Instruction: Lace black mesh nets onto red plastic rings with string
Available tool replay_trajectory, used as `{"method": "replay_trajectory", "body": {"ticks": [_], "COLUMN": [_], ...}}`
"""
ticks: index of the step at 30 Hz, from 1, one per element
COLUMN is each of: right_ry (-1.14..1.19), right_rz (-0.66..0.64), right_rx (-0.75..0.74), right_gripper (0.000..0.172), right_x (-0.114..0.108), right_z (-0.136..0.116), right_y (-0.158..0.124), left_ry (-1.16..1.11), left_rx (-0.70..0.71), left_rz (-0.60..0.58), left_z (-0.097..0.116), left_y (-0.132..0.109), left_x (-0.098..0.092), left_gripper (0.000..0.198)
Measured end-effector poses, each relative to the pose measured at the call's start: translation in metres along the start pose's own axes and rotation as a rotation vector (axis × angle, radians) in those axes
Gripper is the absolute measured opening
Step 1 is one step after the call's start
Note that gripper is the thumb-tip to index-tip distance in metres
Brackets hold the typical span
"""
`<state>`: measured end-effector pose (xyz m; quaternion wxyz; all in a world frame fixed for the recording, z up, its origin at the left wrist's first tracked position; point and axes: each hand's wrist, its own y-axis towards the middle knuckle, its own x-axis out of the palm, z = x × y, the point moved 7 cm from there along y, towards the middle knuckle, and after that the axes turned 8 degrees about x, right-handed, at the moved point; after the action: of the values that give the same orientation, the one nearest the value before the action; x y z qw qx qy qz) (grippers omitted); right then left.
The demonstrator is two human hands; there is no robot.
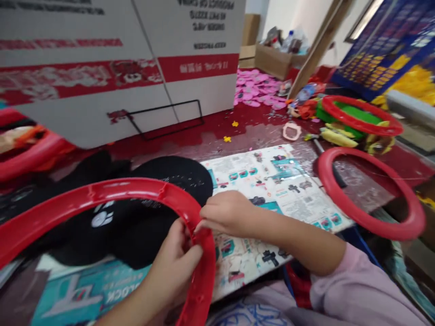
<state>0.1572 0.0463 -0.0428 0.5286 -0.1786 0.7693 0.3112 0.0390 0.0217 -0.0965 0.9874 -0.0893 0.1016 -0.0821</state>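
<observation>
A large red plastic ring (125, 188), its hollow ribbed side facing me, is tilted up over the near part of the table. My left hand (178, 256) is closed around its right part, with the thumb on the channel and the fingers at the inner edge. My right hand (231, 213) is closed in a pinch at the same spot on the rim. What the right fingertips hold, if anything, is hidden. Under the ring lie black round pieces (173, 174) with white print, on a printed cardboard sheet (258, 172).
A big white carton (190, 40) stands at the back. Another red ring (374, 194) lies at right, over a hammer (335, 172); a third ring (360, 115) rests behind it. Pink pieces (254, 86) are heaped behind, near a blue crate (384, 50). A wooden post (316, 50) rises there.
</observation>
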Motion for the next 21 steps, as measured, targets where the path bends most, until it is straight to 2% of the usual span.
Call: {"method": "replay_trajectory", "body": {"ticks": [6,10,16,21], "right_ry": [0.123,0.271,0.402,0.412], "right_rz": [0.044,0.023,-0.013,-0.109], "right_rx": [-0.041,-0.041,-0.004,0.074], "right_gripper": [0.029,0.026,0.016,0.017], "right_x": [-0.015,-0.019,-0.016,-0.009], "right_z": [-0.006,-0.008,-0.003,0.003], "right_y": [-0.001,-0.001,-0.002,-0.002], "left_ry": [0.172,0.206,0.255,0.138], "left_rx": [0.031,0.04,0.051,0.121], "left_rz": [-0.248,-0.376,-0.492,-0.507], "left_z": [0.001,0.003,0.013,0.022], "left_y": [-0.005,-0.013,-0.02,-0.021], "left_x": [0.01,0.016,0.022,0.024], "left_gripper": [0.045,0.045,0.047,0.073]}}
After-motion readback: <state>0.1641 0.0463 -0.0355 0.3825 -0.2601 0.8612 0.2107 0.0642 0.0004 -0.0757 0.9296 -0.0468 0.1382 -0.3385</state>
